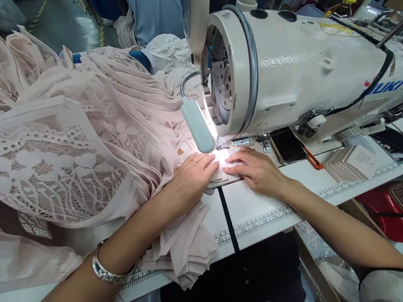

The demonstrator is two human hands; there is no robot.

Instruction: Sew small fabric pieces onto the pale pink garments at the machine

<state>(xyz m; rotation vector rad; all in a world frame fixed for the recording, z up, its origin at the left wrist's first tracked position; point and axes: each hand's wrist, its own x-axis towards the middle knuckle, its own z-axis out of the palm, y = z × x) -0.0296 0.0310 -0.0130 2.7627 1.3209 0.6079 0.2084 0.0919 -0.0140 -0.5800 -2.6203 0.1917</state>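
Observation:
My left hand point(195, 176) is at the near side of the sewing machine point(287, 62), its fingers closed on pale pink fabric point(218, 174) beneath the lamp. Across from it, my right hand point(257, 169) has thumb and fingertips closed on the right edge of the same fabric. Glare from the small grey-green lamp point(198, 126) washes out the fabric between my fingertips. The needle area is partly hidden by the lamp and machine head. Below my left forearm, a stack of beige fabric pieces point(188, 254) hangs over the table edge.
A large heap of pale pink lace garments point(52, 163) covers the left side. On the right are a dark phone-like object point(290, 147), orange-handled snips point(313, 158) and stacked beige pieces point(351, 163). A printed ruler point(265, 221) runs along the white table. Someone in blue point(155, 6) is beyond the heap.

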